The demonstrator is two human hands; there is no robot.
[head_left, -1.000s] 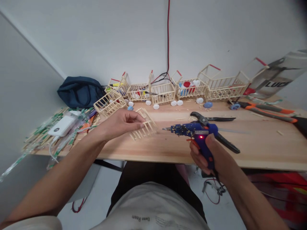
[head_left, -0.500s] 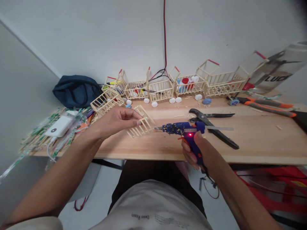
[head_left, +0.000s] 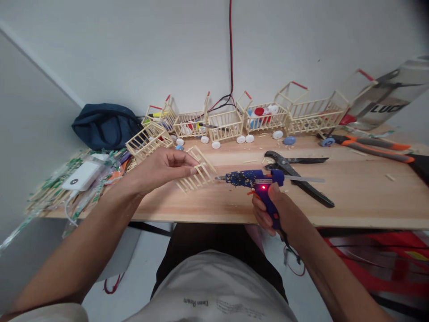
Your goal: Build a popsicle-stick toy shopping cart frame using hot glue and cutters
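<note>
Pale walls point(head_left: 161, 53) rise behind a wooden tabletop point(head_left: 208, 210), and a red-and-black cable point(head_left: 231, 53) runs down, well beyond the fingers of both hands. My left hand point(head_left: 164, 167) has its thumb and fingers pinched together on a small stick frame point(head_left: 201, 173), held tilted above the wood, its slats showing just right of the thumb. My right hand point(head_left: 284, 205) has its fingers wrapped round the grip of a blue glue gun point(head_left: 251, 177), whose red light glows above the thumb; the nozzle points left at the frame's near edge, and I cannot tell whether the two touch. Just beyond the right fingers I see black pliers point(head_left: 311, 191), and farther off to their right lie orange-and-grey pliers point(head_left: 378, 151). Past both sets of fingers, stick-built carts point(head_left: 225, 132) stand along the wall, several on round white or blue wheels. Left of the left fingers rest a white power bank point(head_left: 82, 176) and, farther back, a dark blue pouch point(head_left: 107, 127).
</note>
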